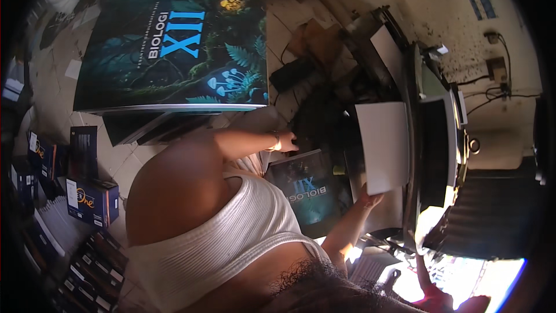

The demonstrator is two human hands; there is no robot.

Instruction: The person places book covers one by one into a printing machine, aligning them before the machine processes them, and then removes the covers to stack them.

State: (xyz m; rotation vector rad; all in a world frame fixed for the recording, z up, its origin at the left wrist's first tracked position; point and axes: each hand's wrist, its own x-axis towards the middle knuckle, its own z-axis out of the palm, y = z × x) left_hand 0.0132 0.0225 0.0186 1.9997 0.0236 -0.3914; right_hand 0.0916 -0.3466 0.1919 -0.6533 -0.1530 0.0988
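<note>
My right hand (370, 198) grips the lower edge of a white paper block (382, 148), which stands against a dark machine (412, 139); I cannot tell whether it is one thick sheet or several. My left arm bends across in front of me. The left hand (286, 141), with a band at its wrist, is beside the dark area left of the machine; its fingers look slightly apart, with nothing visible in them. Just below it lies a dark green printed book cover (307, 191), its lettering upside down. Shadow hides part of the left fingertips.
A tall stack of matching dark green books (174, 52) rises at the upper left. Dark blue cartons (92, 203) and paper bundles (55, 226) crowd the left floor. Cables (505, 75) hang on the right wall. Another person's arm (425, 275) shows at the lower right.
</note>
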